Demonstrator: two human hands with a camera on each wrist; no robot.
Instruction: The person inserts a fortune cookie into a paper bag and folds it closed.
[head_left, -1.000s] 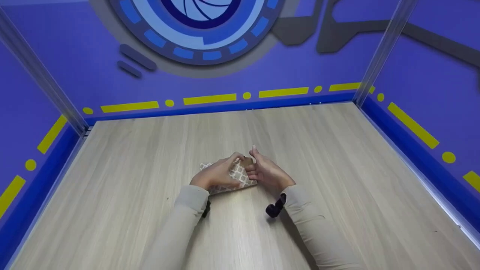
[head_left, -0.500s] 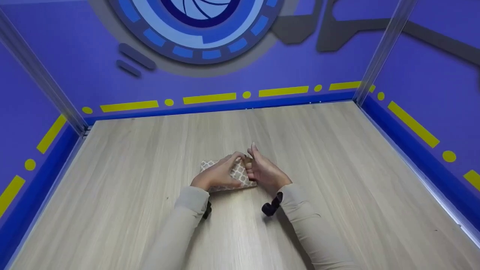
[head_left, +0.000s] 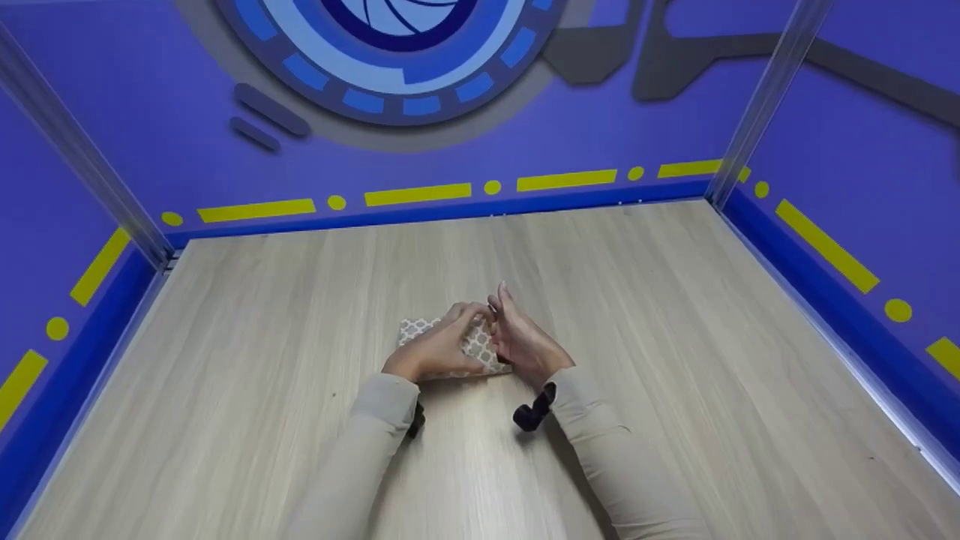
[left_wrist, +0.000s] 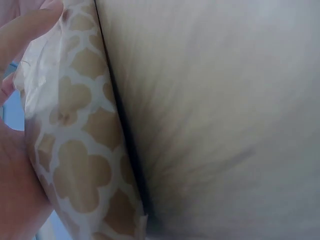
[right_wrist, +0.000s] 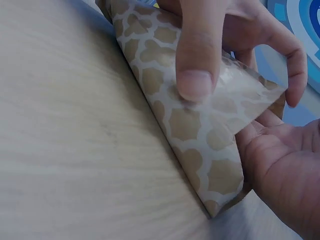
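- Beige-and-white lattice-printed paper packet [right_wrist: 182, 122]: located on or just above the pale wood-grain worktop [head_left: 637, 300], between both hands.
- Handling, as judged: treat as light, thin and flexible. Expect easy creasing, possible tearing, and slight slip on the smooth face.
- Hold point: take across the flat body, with thumb pressure on the printed face. Avoid tugging the pointed loose paper flap [right_wrist: 252, 97] at the right end.
- Appearance: flat and folded, with four-lobed beige figures outlined in white, a shiny patch on the upper face, and a brown inner side [right_wrist: 277, 107] exposed beneath the flap.
- Left hand [head_left: 439, 349]: clamped on the packet, with thumb [right_wrist: 197, 60] against the printed face and fingers bent around toward the far edge.
- Right hand [head_left: 529, 346]: at the parted right end, with thumb raised. Finger state not determinable; mostly hidden behind or inside the paper.
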